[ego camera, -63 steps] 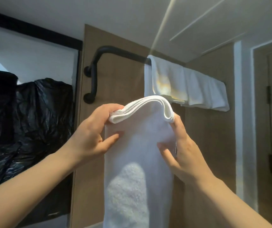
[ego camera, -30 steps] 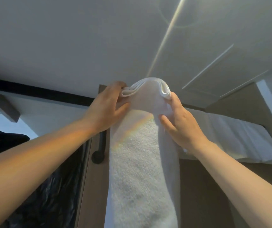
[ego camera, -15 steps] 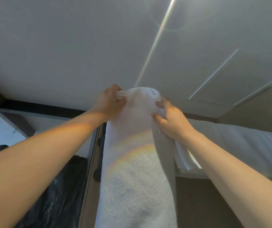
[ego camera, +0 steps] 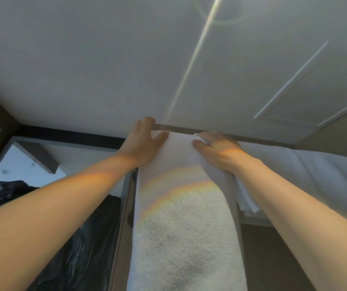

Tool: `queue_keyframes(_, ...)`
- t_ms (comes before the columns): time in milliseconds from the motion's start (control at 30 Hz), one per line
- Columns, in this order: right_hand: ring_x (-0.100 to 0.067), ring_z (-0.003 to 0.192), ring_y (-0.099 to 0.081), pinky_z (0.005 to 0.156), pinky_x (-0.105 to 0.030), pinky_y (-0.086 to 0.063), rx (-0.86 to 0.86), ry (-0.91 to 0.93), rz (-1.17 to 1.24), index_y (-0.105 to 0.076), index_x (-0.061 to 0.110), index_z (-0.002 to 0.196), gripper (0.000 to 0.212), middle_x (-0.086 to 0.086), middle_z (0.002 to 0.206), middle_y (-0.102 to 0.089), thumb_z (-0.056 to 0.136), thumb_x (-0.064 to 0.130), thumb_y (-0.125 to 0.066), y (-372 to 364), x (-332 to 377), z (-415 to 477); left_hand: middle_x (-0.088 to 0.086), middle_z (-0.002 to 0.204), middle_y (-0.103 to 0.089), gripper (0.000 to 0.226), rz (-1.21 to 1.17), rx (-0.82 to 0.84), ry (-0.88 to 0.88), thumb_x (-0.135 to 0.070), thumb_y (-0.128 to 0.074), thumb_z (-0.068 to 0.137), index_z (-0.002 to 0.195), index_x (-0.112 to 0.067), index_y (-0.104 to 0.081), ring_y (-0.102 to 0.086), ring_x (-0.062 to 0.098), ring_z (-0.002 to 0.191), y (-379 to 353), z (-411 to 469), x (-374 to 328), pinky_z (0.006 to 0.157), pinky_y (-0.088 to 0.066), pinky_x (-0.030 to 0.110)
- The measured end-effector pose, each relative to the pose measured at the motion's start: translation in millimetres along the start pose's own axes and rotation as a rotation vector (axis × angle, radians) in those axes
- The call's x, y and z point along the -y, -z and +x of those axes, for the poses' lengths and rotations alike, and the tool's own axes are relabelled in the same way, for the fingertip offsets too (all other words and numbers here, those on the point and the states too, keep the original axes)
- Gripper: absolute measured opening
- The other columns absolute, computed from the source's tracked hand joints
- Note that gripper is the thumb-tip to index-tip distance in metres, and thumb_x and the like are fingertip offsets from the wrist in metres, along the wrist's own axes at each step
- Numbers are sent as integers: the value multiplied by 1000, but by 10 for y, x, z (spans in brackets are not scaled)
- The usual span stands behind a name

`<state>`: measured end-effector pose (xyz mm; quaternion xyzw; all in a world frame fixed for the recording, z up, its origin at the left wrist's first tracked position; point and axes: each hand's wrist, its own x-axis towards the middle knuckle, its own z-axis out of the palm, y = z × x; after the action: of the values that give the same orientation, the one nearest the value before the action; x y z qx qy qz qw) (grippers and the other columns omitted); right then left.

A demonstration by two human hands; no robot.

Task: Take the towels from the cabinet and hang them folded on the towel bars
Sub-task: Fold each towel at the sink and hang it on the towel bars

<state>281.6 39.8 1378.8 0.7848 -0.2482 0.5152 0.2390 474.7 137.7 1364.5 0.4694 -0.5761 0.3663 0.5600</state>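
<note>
A white towel (ego camera: 181,217) is seen draped from the centre down to 6 o'clock. Its top is pressed at 11 o'clock by the left hand (ego camera: 145,143), fingers straight, and grasped at 1 o'clock by the curled right hand (ego camera: 216,151). A second towel (ego camera: 304,171) is hung at 3 o'clock, and black bags (ego camera: 74,238) are seen at 8 o'clock.

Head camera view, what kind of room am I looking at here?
Probably a bathroom, perhaps a hotel's. A folded white towel is held up high near the ceiling, and a second towel hangs to its right.
</note>
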Motion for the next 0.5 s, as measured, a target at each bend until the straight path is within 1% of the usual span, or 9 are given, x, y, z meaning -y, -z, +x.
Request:
queue_keyframes(67, -26, 132, -41, 102, -36, -34, 3, -5, 1, -51, 22, 135, 49, -6, 142, -48, 98, 47, -34, -3, 12, -12, 0, 123, -42, 62, -12, -119, 84, -54, -58, 88, 133, -12, -44, -49, 21, 109, 16, -142, 28, 83, -36, 30)
queue_keyframes(100, -26, 130, -41, 100, -36, -35, 6, -9, -4, -52, 21, 134, 49, -6, 141, -49, 97, 47, -33, -4, 12, -23, 2, 115, -47, 63, -18, -149, 133, -57, -60, 85, 124, -8, -50, -53, 23, 103, 26, -208, 46, 79, -42, 31)
queue_keyframes(167, -26, 125, -43, 92, -35, -35, 19, -12, -19, -53, 18, 127, 47, -7, 135, -50, 97, 47, -32, 5, 23, -29, 6, 102, -62, 65, -61, -81, 237, -63, -57, 82, 107, -4, -59, -63, 24, 91, 46, -323, 67, 73, -53, 33)
queue_keyframes(200, -26, 121, -44, 87, -34, -34, 27, -9, -25, -55, 16, 121, 45, -9, 131, -52, 97, 47, -31, 14, 38, -21, 4, 97, -64, 62, -99, -5, 285, -65, -54, 83, 103, -7, -60, -65, 21, 86, 42, -373, 61, 68, -54, 33)
queue_keyframes(267, -28, 114, -48, 82, -34, -34, 40, 7, -36, -56, 13, 105, 41, -12, 122, -55, 98, 45, -30, 48, 76, 1, 0, 94, -65, 53, -196, 91, 345, -63, -52, 87, 102, -12, -59, -63, 17, 83, 25, -426, 29, 65, -50, 29)
queue_keyframes(367, -28, 112, -51, 85, -34, -37, 62, 10, -43, -55, 13, 93, 42, -11, 114, -58, 101, 43, -27, 89, 119, 53, 0, 95, -65, 43, -321, 40, 349, -53, -54, 92, 107, -13, -60, -63, 17, 84, 25, -408, -47, 72, -52, 32)
queue_keyframes(400, -28, 108, -52, 85, -35, -39, 69, 2, -54, -55, 13, 89, 44, -10, 107, -59, 101, 43, -25, 88, 129, 80, 3, 99, -65, 46, -320, 20, 349, -52, -55, 92, 111, -11, -60, -63, 19, 87, 34, -396, -60, 76, -52, 34)
queue_keyframes(467, -28, 93, -53, 74, -34, -38, 78, -14, -75, -49, 15, 72, 48, -7, 84, -55, 100, 43, -23, 78, 148, 125, 7, 110, -65, 52, -313, 11, 372, -51, -55, 92, 121, -7, -58, -63, 24, 96, 36, -406, -89, 86, -52, 40)
queue_keyframes(500, -28, 86, -52, 70, -34, -36, 84, -23, -77, -45, 15, 67, 50, -6, 76, -52, 100, 44, -22, 76, 164, 143, 9, 113, -64, 52, -310, 10, 376, -50, -55, 93, 123, -7, -58, -62, 25, 99, 34, -415, -90, 88, -52, 41)
